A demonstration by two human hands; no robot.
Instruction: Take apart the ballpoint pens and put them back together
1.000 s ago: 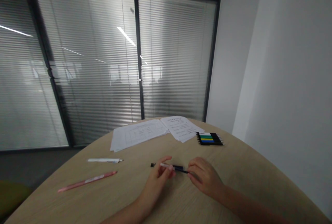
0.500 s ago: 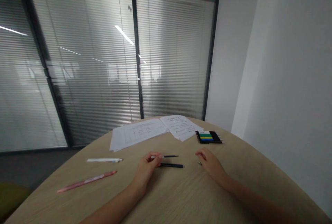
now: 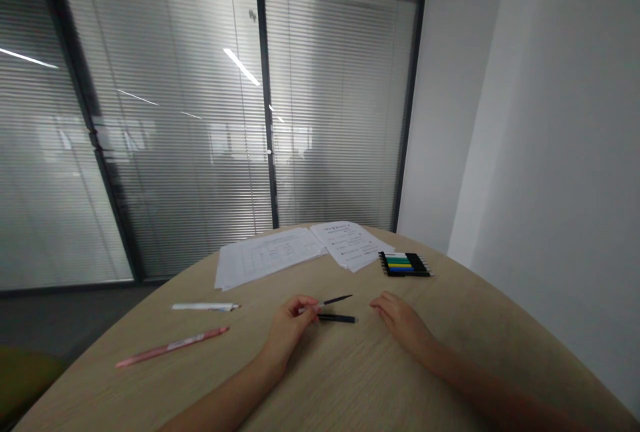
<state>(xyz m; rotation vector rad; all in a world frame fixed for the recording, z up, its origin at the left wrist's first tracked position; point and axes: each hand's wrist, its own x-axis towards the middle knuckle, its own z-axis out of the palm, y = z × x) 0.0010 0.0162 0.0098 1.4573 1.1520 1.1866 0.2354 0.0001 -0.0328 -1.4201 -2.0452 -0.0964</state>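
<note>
My left hand [image 3: 291,327] rests on the wooden table [image 3: 350,379], its fingers pinched on a thin dark pen refill [image 3: 336,301] that angles up and to the right. Just beyond those fingers, a black pen barrel [image 3: 339,319] lies on the tabletop. It sits close to the refill, and its left end is hidden behind my left hand. My right hand [image 3: 401,322] lies palm down a short way to the right of the barrel, with its fingers loosely apart. It holds nothing.
Left of my hands lie a white pen [image 3: 206,307] and a pink pen [image 3: 173,347]. Printed papers [image 3: 270,257] and a second sheaf [image 3: 350,245] sit at the far edge, beside a black pack of coloured pens [image 3: 404,264]. Glass panels with blinds stand behind the table.
My hands have moved apart since the earliest frame, and the pen has come into two pieces. The refill in my left hand now tilts upward at its right end.
</note>
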